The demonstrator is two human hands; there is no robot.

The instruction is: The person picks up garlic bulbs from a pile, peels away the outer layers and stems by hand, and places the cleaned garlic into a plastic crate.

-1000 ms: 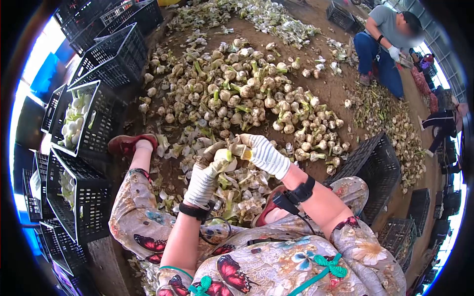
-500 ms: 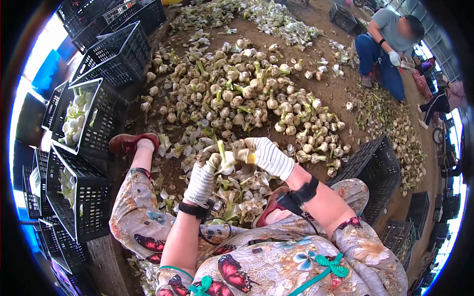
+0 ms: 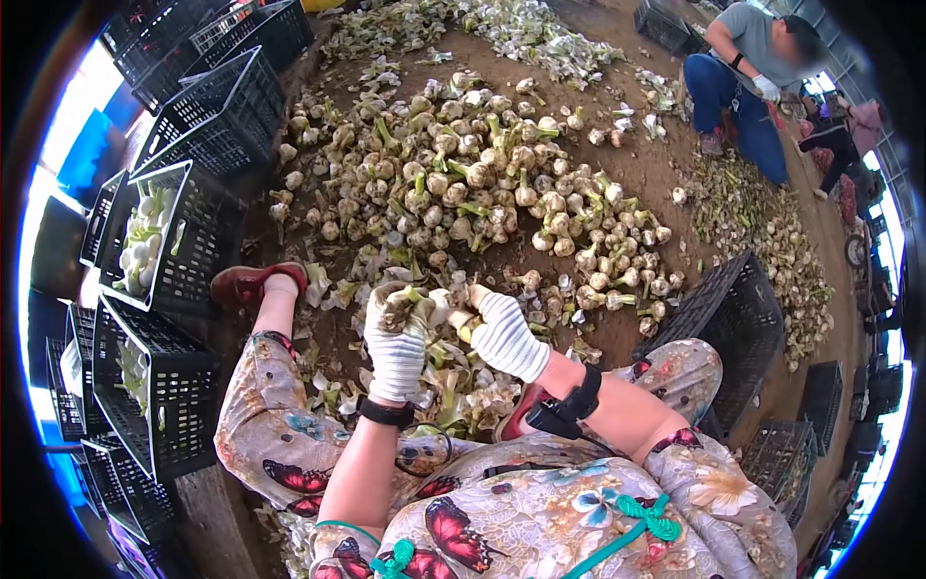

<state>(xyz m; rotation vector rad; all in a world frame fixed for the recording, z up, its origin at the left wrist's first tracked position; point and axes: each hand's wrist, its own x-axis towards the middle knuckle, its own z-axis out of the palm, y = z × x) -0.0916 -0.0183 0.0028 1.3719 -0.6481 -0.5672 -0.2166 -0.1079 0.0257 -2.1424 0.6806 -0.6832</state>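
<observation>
My left hand (image 3: 397, 333), in a striped white glove with soiled fingertips, is closed around a garlic bulb (image 3: 441, 303). The bulb's pale side shows between my hands, and its green stem now lies over the left fingers. My right hand (image 3: 507, 333), gloved alike, is closed close beside the bulb. In it is a small tool with a yellow part (image 3: 468, 330); its working end is hidden by the fingers. Peeled leaves and skins (image 3: 473, 386) lie on the ground under both hands. A large heap of garlic bulbs (image 3: 463, 174) spreads just beyond them.
Black crates stand at my left, one holding trimmed garlic (image 3: 145, 241). Another black crate (image 3: 738, 328) leans by my right knee. A co-worker (image 3: 748, 87) in a grey shirt crouches at the upper right beside more garlic (image 3: 781, 261). Discarded skins (image 3: 540, 43) cover the far ground.
The bulb has turned, its stem going from upright to lying across my left fingers. My left hand has rolled over and risen slightly; my right hand has lowered a little beside it.
</observation>
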